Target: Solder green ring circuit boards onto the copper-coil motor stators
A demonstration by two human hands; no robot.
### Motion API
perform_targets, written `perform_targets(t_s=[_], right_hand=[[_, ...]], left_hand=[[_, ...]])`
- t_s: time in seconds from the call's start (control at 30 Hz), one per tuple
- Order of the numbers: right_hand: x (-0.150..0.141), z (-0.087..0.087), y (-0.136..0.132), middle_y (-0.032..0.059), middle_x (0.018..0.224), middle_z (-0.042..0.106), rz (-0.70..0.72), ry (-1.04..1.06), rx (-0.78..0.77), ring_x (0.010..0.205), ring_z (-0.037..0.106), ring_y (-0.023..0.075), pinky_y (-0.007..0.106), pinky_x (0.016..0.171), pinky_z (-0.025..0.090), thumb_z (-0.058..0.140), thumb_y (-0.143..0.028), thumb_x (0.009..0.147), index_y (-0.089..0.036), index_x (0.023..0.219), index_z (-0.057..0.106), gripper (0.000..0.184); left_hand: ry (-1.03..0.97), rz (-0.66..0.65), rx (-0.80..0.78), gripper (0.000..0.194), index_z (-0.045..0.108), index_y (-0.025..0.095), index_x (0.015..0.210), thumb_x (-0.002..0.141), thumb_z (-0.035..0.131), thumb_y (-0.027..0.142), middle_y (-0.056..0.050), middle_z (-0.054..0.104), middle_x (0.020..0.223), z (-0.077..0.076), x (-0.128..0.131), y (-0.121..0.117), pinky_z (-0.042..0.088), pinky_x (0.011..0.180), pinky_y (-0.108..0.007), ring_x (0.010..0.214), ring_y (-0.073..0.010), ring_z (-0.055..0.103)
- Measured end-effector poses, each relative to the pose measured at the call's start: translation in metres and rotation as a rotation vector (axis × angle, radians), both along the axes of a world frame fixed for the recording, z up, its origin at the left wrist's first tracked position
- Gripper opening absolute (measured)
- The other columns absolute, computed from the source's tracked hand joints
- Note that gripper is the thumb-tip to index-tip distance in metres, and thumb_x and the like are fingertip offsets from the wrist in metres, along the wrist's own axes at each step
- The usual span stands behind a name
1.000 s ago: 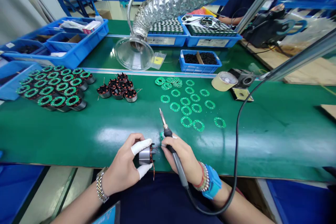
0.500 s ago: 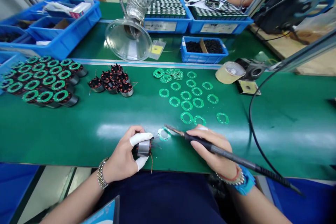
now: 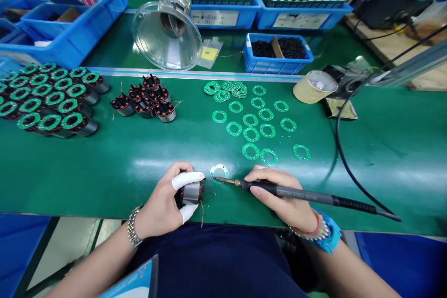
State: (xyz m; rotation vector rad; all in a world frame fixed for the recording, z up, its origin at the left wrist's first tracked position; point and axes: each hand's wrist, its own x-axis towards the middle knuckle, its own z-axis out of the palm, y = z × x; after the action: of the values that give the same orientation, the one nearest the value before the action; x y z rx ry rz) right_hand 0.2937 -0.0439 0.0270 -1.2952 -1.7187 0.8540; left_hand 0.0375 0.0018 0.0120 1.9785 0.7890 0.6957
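My left hand [image 3: 167,200], with white finger cots on thumb and finger, grips a motor stator [image 3: 192,193] lying on its side, its copper wires pointing right and down. Between thumb and fingers, my right hand [image 3: 279,193] holds a soldering iron [image 3: 296,194] like a pen. The iron's tip crosses the lower edge of a green ring-shaped circuit board [image 3: 219,168] on the mat and comes close to the stator's wire ends. Whether tip and wire touch I cannot tell. More ring boards [image 3: 250,135] lie spread out beyond my right hand.
Stators topped with green rings [image 3: 49,98] stand at the left; several bare stators [image 3: 145,98] sit nearer the middle. A fume extractor hood [image 3: 167,37] hangs over the back. Solder spool [image 3: 314,86], blue bin of black parts [image 3: 278,54] and the iron's cable [image 3: 344,158] are to the right.
The soldering iron's tip has moved down and slightly left, from the ring board's upper right to its lower edge near the stator wires. My left hand keeps its grip.
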Motion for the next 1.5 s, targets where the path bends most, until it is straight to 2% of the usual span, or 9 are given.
perform_targets(t_s=[0.37,0.77,1.23,1.5], right_hand=[[-0.0010,0.0007,0.0010,0.0015,0.077,0.069,0.017,0.000,-0.025,0.069,0.061,0.0144,0.029,0.070,0.049,0.057,-0.021,0.081,-0.021,0.086,0.063,0.009],[-0.0015,0.0012,0.0013,0.0009,0.076,0.069,0.007,-0.006,-0.009,0.069,0.061,0.0145,0.028,0.069,0.050,0.057,-0.021,0.080,-0.022,0.086,0.063,0.009],[-0.0016,-0.0004,0.0004,0.0005,0.076,0.068,0.021,-0.003,-0.007,0.070,0.061,0.0140,0.030,0.075,0.048,0.057,-0.018,0.080,-0.021,0.087,0.063,0.010],[-0.0014,0.0004,0.0009,0.0016,0.076,0.068,0.024,0.027,0.017,0.070,0.061,0.0143,0.028,0.070,0.049,0.058,-0.018,0.080,-0.020,0.088,0.063,0.010]], left_hand=[[0.010,0.011,0.010,0.058,0.046,0.026,0.117,0.066,0.058,0.000,-0.005,0.042,0.107,-0.0002,-0.0016,0.0003,0.050,0.072,-0.031,0.088,-0.0155,0.052],[0.004,0.029,-0.016,0.057,0.046,0.026,0.117,0.067,0.059,0.001,-0.005,0.042,0.107,-0.0029,-0.0029,-0.0006,0.051,0.070,-0.029,0.086,-0.0148,0.053],[0.006,0.022,0.052,0.058,0.046,0.024,0.118,0.066,0.058,-0.001,-0.004,0.043,0.105,0.0007,-0.0009,0.0003,0.048,0.070,-0.028,0.087,-0.0145,0.050],[-0.010,0.023,0.033,0.059,0.046,0.023,0.118,0.066,0.057,-0.002,-0.005,0.043,0.105,-0.0035,-0.0016,0.0005,0.048,0.069,-0.028,0.085,-0.0138,0.051]])
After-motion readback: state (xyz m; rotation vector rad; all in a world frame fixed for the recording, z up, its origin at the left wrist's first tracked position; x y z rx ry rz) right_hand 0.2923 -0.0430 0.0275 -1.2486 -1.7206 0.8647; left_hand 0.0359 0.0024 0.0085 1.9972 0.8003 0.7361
